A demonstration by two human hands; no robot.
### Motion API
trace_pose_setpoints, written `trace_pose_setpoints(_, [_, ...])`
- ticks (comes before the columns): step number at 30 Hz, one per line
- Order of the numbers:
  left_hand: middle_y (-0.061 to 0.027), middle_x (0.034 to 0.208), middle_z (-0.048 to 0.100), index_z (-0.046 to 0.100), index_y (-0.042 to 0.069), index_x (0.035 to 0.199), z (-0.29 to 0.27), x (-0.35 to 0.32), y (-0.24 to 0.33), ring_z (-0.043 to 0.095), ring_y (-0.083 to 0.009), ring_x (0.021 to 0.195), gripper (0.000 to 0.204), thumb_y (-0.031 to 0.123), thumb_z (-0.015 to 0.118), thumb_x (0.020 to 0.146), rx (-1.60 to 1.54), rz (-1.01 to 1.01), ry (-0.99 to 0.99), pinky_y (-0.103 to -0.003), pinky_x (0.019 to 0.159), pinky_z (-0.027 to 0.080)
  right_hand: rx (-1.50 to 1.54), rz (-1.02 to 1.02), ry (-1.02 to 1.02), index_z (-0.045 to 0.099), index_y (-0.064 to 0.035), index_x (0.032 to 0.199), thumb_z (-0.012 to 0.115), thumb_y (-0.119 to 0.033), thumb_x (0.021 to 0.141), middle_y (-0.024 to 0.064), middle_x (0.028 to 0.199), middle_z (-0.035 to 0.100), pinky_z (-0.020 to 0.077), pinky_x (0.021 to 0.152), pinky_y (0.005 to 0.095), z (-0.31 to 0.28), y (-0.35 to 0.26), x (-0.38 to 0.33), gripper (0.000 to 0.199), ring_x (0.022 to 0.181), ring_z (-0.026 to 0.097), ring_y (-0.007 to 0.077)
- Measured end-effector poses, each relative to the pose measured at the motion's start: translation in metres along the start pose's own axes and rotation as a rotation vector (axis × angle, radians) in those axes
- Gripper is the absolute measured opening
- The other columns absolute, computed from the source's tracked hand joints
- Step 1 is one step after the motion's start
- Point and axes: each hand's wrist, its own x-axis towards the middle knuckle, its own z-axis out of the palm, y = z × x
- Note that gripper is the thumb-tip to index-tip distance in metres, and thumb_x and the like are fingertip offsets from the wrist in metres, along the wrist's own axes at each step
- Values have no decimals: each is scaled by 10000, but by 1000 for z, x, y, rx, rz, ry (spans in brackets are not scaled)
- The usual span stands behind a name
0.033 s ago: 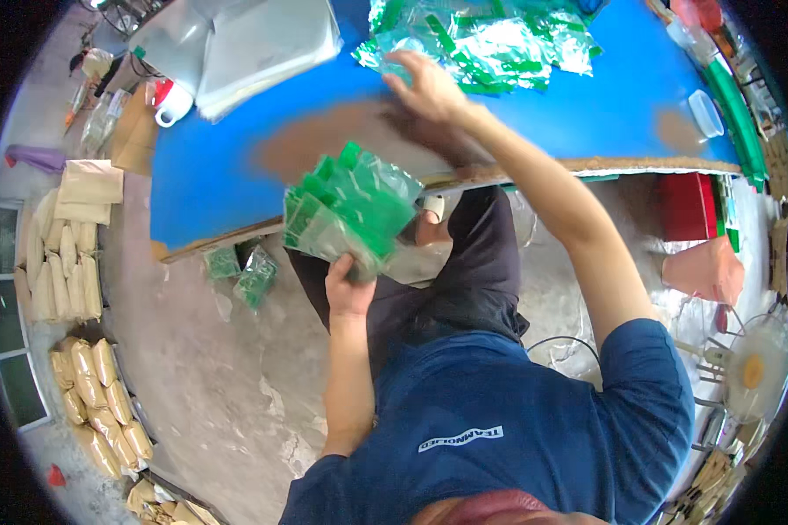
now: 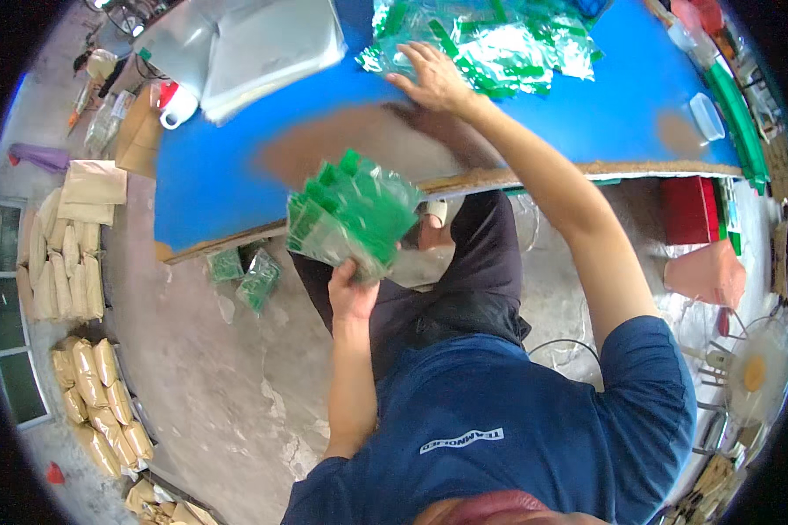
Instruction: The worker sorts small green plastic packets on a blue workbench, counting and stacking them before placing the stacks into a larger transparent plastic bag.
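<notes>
My left hand (image 2: pixel 356 293) grips a fanned stack of green and clear plastic bags (image 2: pixel 359 210) by its lower edge. The stack is held in front of the table's near edge, over my lap. Over the blue table (image 2: pixel 306 122) my right hand (image 2: pixel 433 80) is open, its fingers spread. It is beside the left edge of a heap of shiny clear bags with green bands (image 2: pixel 508 52). Whether its fingertips touch the heap, I cannot tell.
Clear plastic sheets (image 2: pixel 276 57) and a white jug (image 2: pixel 179 107) stand at the table's far left. A small clear tray (image 2: pixel 706 116) lies at the right. Green packets (image 2: pixel 258 278) are on the floor below, with stacked brown packs (image 2: pixel 101 394) to the left and a fan (image 2: pixel 753 372) at the right.
The fingers of my right hand have spread a little wider beside the heap. My left hand keeps its hold on the stack of bags, almost unmoved.
</notes>
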Motion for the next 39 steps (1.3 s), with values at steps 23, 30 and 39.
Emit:
trace_pose_setpoints(23, [-180,1580,291,356,21,1484,-20,-47,23,282,-450,1430,747,116,698,827,-449,65,2,-710,1117,238,167,-272,-443,581,-58,1251,586,-276,934,208,1244,536,428,1023,475,-42,-102,-66,385,1203,507,420])
trace_pose_setpoints(30, [-191,1515,400,381,22,1471,-19,-34,25,371,-419,1389,843,85,792,737,-57,192,203,-629,1170,247,297,-317,-344,628,-72,1174,620,-211,905,167,1078,650,534,825,436,-3,-78,-17,303,967,635,366])
trace_pose_setpoints(39, [-99,1346,575,493,33,1370,-21,-28,16,545,-283,1259,642,54,765,788,-55,166,198,-441,1079,451,-193,-308,-320,596,-46,1266,510,-531,952,214,1252,566,316,1102,545,5,-43,-20,584,1259,463,396])
